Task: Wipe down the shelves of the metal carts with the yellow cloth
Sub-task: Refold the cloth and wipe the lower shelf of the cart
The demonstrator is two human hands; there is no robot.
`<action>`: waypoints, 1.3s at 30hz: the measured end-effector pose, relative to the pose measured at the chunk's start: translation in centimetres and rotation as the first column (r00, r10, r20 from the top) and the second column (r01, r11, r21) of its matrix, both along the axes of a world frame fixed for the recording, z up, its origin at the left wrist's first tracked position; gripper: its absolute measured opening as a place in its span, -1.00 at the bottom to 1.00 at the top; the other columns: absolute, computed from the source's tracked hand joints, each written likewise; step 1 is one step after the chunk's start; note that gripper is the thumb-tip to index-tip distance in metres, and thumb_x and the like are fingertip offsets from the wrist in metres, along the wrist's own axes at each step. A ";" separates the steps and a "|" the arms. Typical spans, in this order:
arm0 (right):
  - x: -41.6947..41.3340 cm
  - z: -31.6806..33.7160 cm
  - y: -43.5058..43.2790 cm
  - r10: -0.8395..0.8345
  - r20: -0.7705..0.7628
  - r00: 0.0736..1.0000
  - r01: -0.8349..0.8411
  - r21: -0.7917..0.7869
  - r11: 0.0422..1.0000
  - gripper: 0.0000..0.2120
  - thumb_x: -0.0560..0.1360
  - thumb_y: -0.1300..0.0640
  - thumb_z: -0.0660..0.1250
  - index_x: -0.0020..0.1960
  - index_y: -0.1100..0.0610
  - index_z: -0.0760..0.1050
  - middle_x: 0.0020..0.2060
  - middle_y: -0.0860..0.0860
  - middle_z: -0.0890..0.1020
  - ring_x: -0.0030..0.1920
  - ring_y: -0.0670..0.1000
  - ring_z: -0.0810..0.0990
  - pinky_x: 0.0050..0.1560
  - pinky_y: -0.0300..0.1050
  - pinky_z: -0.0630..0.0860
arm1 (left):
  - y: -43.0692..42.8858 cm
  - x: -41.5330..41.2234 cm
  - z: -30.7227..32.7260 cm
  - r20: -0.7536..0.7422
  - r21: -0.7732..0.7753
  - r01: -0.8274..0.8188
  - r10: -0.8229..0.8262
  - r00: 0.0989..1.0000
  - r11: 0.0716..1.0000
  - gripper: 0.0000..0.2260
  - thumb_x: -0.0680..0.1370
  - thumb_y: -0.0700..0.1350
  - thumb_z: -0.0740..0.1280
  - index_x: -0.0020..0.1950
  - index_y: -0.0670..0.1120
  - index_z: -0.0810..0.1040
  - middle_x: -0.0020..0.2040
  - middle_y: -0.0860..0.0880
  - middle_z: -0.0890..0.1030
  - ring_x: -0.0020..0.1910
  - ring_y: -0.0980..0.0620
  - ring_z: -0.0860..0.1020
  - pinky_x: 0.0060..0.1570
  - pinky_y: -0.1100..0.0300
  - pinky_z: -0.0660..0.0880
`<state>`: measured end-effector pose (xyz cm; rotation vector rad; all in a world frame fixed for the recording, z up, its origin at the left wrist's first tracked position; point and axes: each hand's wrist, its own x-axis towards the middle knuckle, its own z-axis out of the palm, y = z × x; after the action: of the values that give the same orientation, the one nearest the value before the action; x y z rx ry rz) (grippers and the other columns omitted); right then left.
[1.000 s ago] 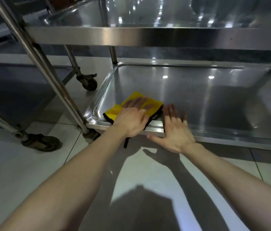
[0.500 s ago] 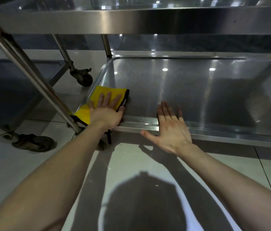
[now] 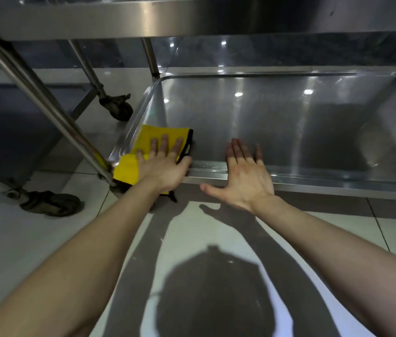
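Yellow cloth (image 3: 154, 139) under your flat left hand (image 3: 162, 166), at the shelf's (image 3: 277, 122) near-left corner; shelf extends right, past your flat, empty right hand (image 3: 248, 177).

Pale glossy floor tiles (image 3: 21, 239) with thin dark grout lines, a person's shadow (image 3: 216, 295) across them

We find no lettering, number, brand or sign that we can read here. The steel of the cart's lower shelf (image 3: 289, 122) shows us only glints of light, and a small pale tag (image 3: 187, 149) on the dark edge of the yellow cloth (image 3: 158, 137) is too small for us to make out.
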<state>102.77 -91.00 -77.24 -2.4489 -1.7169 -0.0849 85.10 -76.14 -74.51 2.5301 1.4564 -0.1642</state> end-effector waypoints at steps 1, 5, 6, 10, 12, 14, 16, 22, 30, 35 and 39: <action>0.0 0.3 -0.1 0.010 -0.012 1.000 -0.010 -0.013 1.000 0.31 0.35 -0.76 -0.10 0.74 0.21 0.03 0.73 0.12 0.09 0.73 0.07 -0.02 0.68 0.33 -0.17 | -1.4 -0.1 0.4 0.006 -0.015 0.023 -0.023 1.000 1.000 -0.34 0.62 0.37 -0.14 0.74 0.32 -0.08 0.78 0.07 -0.16 0.76 -0.03 -0.15 0.65 -0.29 -0.16; 0.2 1.5 -0.8 0.094 -0.093 0.991 -0.096 -0.026 0.995 0.18 0.42 -0.72 -0.19 0.74 0.10 0.08 0.75 0.10 0.00 0.73 0.04 -0.17 0.65 0.38 -0.25 | -3.1 -2.5 3.4 0.135 -0.065 0.139 -0.129 0.982 0.988 -0.26 0.51 0.14 -0.02 0.74 0.20 0.11 0.76 0.06 0.15 0.72 -0.01 0.15 0.60 -0.17 0.09; 0.2 1.8 -1.0 0.110 -0.117 0.987 -0.111 -0.002 0.994 0.12 0.45 -0.69 -0.16 0.72 0.08 0.14 0.75 0.09 0.01 0.73 0.04 -0.18 0.65 0.39 -0.25 | -2.7 -3.5 4.0 0.166 -0.045 0.169 -0.159 0.973 0.985 -0.24 0.48 0.05 0.09 0.73 0.13 0.18 0.73 0.02 0.25 0.69 -0.06 0.23 0.59 -0.13 0.16; -1.9 3.0 0.2 0.210 -0.145 0.967 -0.192 0.132 0.973 -0.10 0.55 -0.55 0.11 0.64 0.07 0.27 0.70 0.06 0.20 0.72 0.11 0.04 0.68 0.32 -0.11 | 0.4 -7.5 4.4 0.067 0.097 0.245 -0.252 0.965 0.965 -0.19 0.43 -0.22 0.42 0.69 -0.03 0.30 0.64 -0.10 0.39 0.62 -0.18 0.32 0.57 -0.10 0.25; -3.5 3.7 2.0 0.292 -0.106 0.950 -0.277 0.140 0.951 -0.09 0.54 -0.51 0.20 0.66 0.07 0.24 0.69 0.03 0.23 0.69 0.11 0.14 0.67 0.27 0.01 | 1.7 -8.5 3.9 0.015 0.088 0.266 -0.268 0.963 0.960 -0.16 0.44 -0.14 0.52 0.70 -0.07 0.28 0.63 -0.13 0.39 0.59 -0.20 0.36 0.56 -0.10 0.29; -4.8 4.1 3.8 0.332 -0.077 0.940 -0.327 0.075 0.942 0.00 0.50 -0.54 0.24 0.69 0.10 0.19 0.71 0.06 0.17 0.71 0.10 0.08 0.68 0.27 0.00 | 2.4 -8.7 3.4 -0.033 0.093 0.293 -0.291 0.956 0.952 -0.13 0.45 -0.01 0.60 0.69 -0.07 0.30 0.58 -0.14 0.44 0.52 -0.23 0.43 0.50 -0.09 0.35; -5.9 4.1 5.1 0.332 -0.059 0.942 -0.334 -0.033 0.942 0.09 0.42 -0.58 0.31 0.68 0.12 0.19 0.69 0.11 0.22 0.70 0.13 0.11 0.68 0.25 0.03 | 2.6 -8.7 3.0 -0.055 0.141 0.298 -0.293 0.954 0.944 -0.15 0.44 0.08 0.64 0.66 -0.01 0.36 0.51 -0.11 0.50 0.45 -0.22 0.48 0.44 -0.09 0.39; -7.0 2.5 4.6 0.364 0.052 0.930 -0.361 -0.063 0.930 -0.20 0.56 -0.21 0.43 0.62 0.19 0.26 0.61 0.21 0.34 0.63 0.22 0.26 0.66 0.16 0.09 | 0.8 -8.7 2.1 -0.037 0.345 0.288 -0.294 0.955 0.893 -0.40 0.40 0.19 0.62 0.38 0.04 0.58 0.23 -0.06 0.56 0.25 -0.16 0.49 0.27 -0.06 0.40; -7.0 6.8 1.4 0.349 -0.060 0.935 -0.347 0.042 0.937 -0.79 0.55 0.08 0.38 0.16 0.11 0.52 0.06 0.12 0.69 0.05 0.28 0.65 -0.14 0.05 0.38 | -1.6 -9.9 5.2 0.224 0.234 0.317 -0.368 0.902 0.919 -0.68 0.37 0.01 0.59 0.03 -0.04 0.59 0.02 -0.04 0.64 0.06 -0.15 0.57 0.09 -0.05 0.49; -7.3 13.2 0.5 0.389 -0.129 0.912 -0.384 0.057 0.921 -0.81 0.50 0.04 0.40 0.07 0.08 0.52 -0.08 0.11 0.70 -0.08 0.26 0.65 -0.21 0.03 0.37 | -3.0 -11.5 11.4 0.385 0.058 0.222 -0.227 0.895 0.973 -0.67 0.32 0.11 0.45 -0.02 0.08 0.44 -0.20 0.06 0.61 -0.19 -0.07 0.57 -0.22 -0.01 0.48; -8.2 18.2 -0.4 0.413 -0.170 0.895 -0.410 0.051 0.910 -0.80 0.50 -0.04 0.42 0.00 0.03 0.47 -0.14 0.07 0.67 -0.14 0.20 0.62 -0.23 -0.01 0.36 | -4.3 -13.3 16.2 0.431 0.001 0.181 -0.164 0.887 0.983 -0.65 0.38 0.16 0.41 0.08 0.12 0.40 -0.19 0.03 0.61 -0.21 0.05 0.59 -0.26 -0.01 0.51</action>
<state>94.61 -91.42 -59.01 -1.9568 -2.0940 0.1647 71.79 -80.48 -58.33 2.4518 1.0458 0.3194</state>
